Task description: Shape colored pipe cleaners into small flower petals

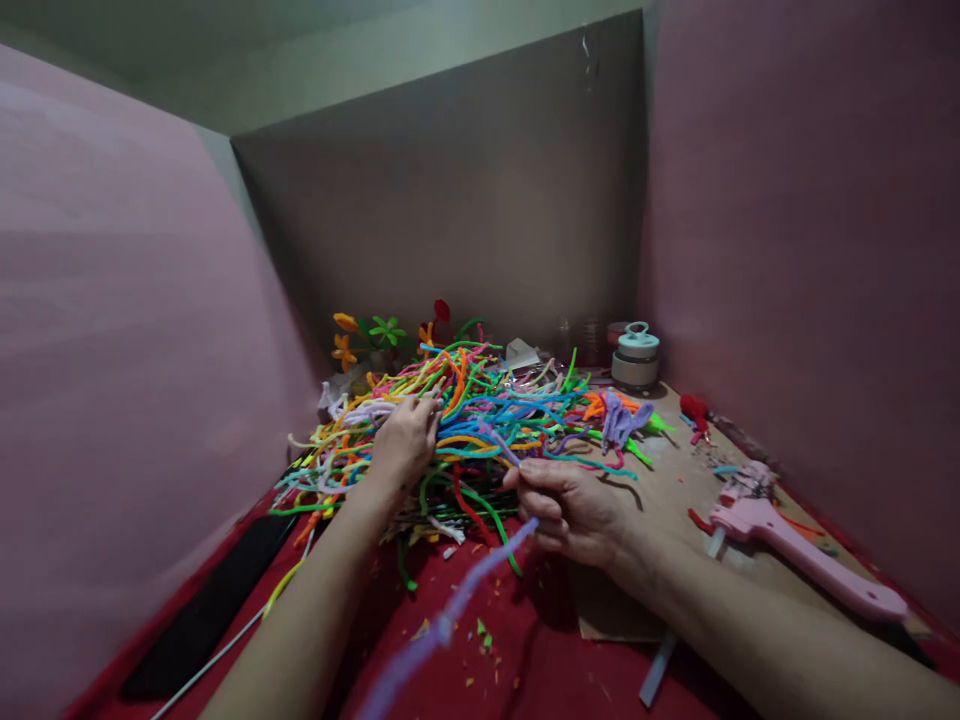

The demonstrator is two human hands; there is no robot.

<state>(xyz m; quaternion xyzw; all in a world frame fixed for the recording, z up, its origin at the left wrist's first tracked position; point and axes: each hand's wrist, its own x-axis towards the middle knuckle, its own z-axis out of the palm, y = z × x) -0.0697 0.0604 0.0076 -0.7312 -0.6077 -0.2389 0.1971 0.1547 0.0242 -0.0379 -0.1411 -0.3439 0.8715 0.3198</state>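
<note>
A big tangled pile of colourful pipe cleaners point(487, 410) lies in front of me. My left hand point(407, 437) reaches into its left-middle part; the fingers are curled together among the stems, and their tips are hidden, so what they grip cannot be made out. In front of the pile's right half, my right hand point(564, 505) is closed around a purple pipe cleaner point(472, 590). One end of that stem points up toward the pile, while the long other end hangs toward me, blurred near the camera.
A pink glue gun point(810, 560) with a glue stick lies on a cardboard sheet point(600, 600) at right. Behind stand a teal-lidded container point(636, 358) and pipe-cleaner flowers point(386, 332). A black strip point(217, 600) lies left on the red cloth point(540, 660). Panels enclose three sides.
</note>
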